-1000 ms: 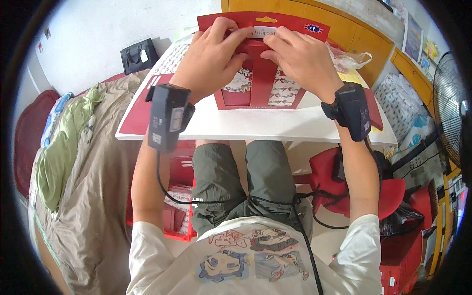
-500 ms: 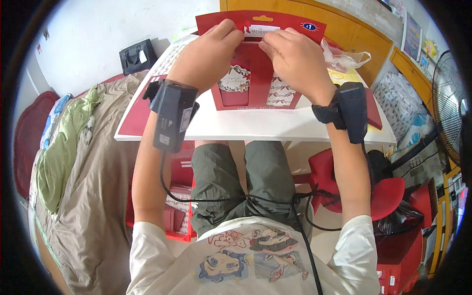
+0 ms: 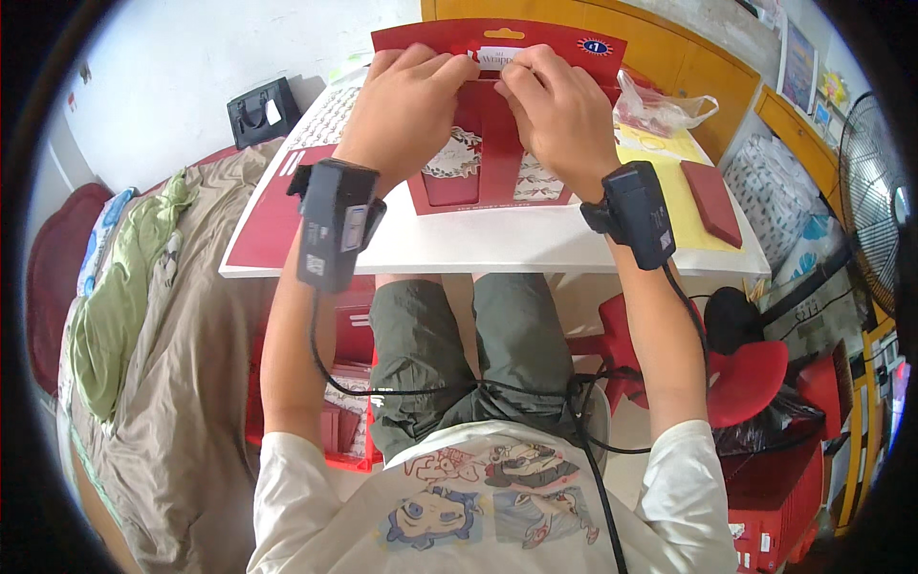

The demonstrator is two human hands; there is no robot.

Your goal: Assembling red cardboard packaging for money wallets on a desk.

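Observation:
A red cardboard pack (image 3: 499, 143) lies on the white table (image 3: 488, 251), with its hanging flap at the far end. Two cut-out windows show white, leaf-patterned cards. On the flap's crease, below the hang hole, my left hand (image 3: 406, 110) pinches the pack with curled fingers. Close to it on the right, my right hand (image 3: 564, 120) also has bent fingers closed on the crease. The hands cover parts of the windows, and the fingertips are partly hidden.
Right of the pack lie a dark red packet (image 3: 710, 203) on yellow sheets (image 3: 669, 177) and a clear plastic bag (image 3: 660, 107). Red card (image 3: 282, 220) and a patterned sheet (image 3: 325, 122) are on the left. Below stands a red crate (image 3: 359, 461); a fan (image 3: 868, 201) is far right.
My right hand has moved left along the crease, closer to my left hand. The pack has shifted slightly left. The dark red packet on the right now shows fully.

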